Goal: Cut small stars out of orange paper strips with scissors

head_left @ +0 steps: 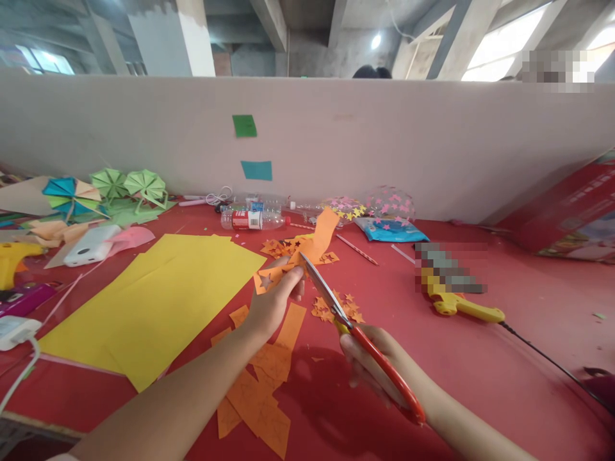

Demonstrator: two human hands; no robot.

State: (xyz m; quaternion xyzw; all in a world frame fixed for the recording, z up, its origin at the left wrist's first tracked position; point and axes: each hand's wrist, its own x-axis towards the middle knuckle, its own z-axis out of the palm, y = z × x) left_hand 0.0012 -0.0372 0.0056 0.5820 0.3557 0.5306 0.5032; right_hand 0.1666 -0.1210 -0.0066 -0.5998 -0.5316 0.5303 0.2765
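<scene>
My left hand [276, 298] pinches a strip of orange paper [324, 234] that has star-shaped holes at its lower left end. Scissors with red handles [389, 371] are in my right hand [377, 358], their tips touching the strip just above my left fingers. Small cut orange stars [353, 310] lie on the red table just beyond the scissors' pivot. Several loose orange paper pieces [269, 378] are spread between my forearms. Behind my left hand sit more orange scraps [276, 248] with star holes.
Yellow sheets [168, 288] lie at the left, near a white power bank [93, 245]. Plastic bottles [247, 220], a striped pencil [358, 250] and a blue packet [391, 230] lie farther back. A yellow glue gun [464, 307] with a cable rests at the right. A pale partition [307, 141] stands behind.
</scene>
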